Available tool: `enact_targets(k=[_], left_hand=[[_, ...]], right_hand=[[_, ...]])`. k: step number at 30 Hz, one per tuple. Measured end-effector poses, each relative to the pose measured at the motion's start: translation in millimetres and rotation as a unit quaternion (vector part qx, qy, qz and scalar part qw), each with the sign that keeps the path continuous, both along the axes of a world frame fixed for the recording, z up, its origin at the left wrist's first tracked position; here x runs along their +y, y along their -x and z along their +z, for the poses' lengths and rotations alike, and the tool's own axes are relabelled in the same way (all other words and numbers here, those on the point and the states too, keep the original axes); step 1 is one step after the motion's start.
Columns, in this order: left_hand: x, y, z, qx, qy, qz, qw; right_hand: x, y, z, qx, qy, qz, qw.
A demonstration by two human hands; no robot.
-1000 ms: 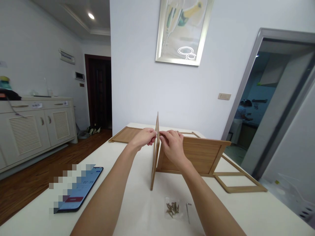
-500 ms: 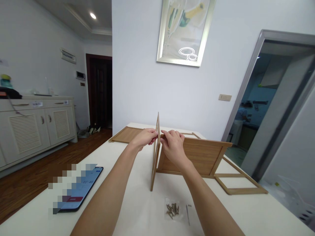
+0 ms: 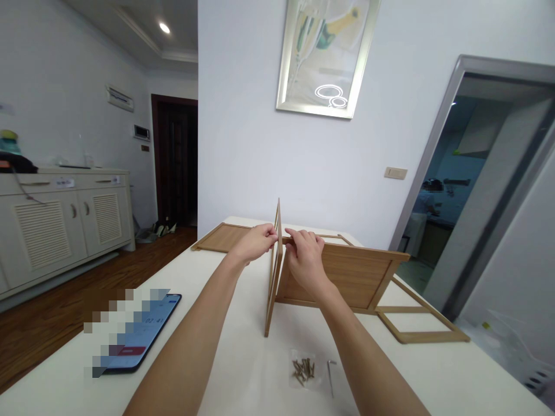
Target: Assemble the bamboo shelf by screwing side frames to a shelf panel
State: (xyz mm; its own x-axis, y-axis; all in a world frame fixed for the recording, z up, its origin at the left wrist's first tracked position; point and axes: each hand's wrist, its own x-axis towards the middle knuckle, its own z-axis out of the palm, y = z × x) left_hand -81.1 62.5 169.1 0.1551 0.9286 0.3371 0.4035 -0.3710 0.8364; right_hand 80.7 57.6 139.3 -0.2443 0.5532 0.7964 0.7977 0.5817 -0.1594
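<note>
A narrow wooden frame (image 3: 270, 312) stands upright, nearly edge-on to me. Its right side meets the end of a wooden panel (image 3: 358, 277) that stands on its long edge. My left hand (image 3: 256, 240) is pinched closed against the frame's left side, high up; whatever the fingertips hold is too small to make out. Across the joint, my right hand (image 3: 306, 257) grips the top corner of the panel, its thumb and forefinger close to the frame. Closer to me lie a clear bag of bolts (image 3: 304, 371) and a hex key (image 3: 332, 378).
On the white table (image 3: 234, 370), another wooden panel (image 3: 224, 236) lies flat at the far left. An open wooden frame (image 3: 433, 337) lies flat at the right, partly behind the standing panel. A phone (image 3: 150, 329) rests near the left edge. Someone is visible through the doorway.
Almost nothing differs. My left fingers have shifted very slightly at the frame, while the right hand, frame and panel keep their places.
</note>
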Motion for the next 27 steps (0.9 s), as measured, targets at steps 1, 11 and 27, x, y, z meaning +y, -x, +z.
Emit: enact_targets(k=[1, 11, 27], left_hand=[[-0.1, -0.2, 0.2, 0.016, -0.015, 0.011, 1.000], [-1.8, -2.5, 3.0, 0.054, -0.034, 0.042, 0.997], [4.0, 2.1, -1.8, -0.042, 0.087, 0.001, 0.995]], right_hand=[[0.1, 0.0, -0.4, 0.000, -0.003, 0.001, 1.000], [2.1, -1.0, -1.7, 0.006, -0.010, 0.007, 1.000], [2.6, -1.8, -1.0, 0.012, -0.004, 0.010, 1.000]])
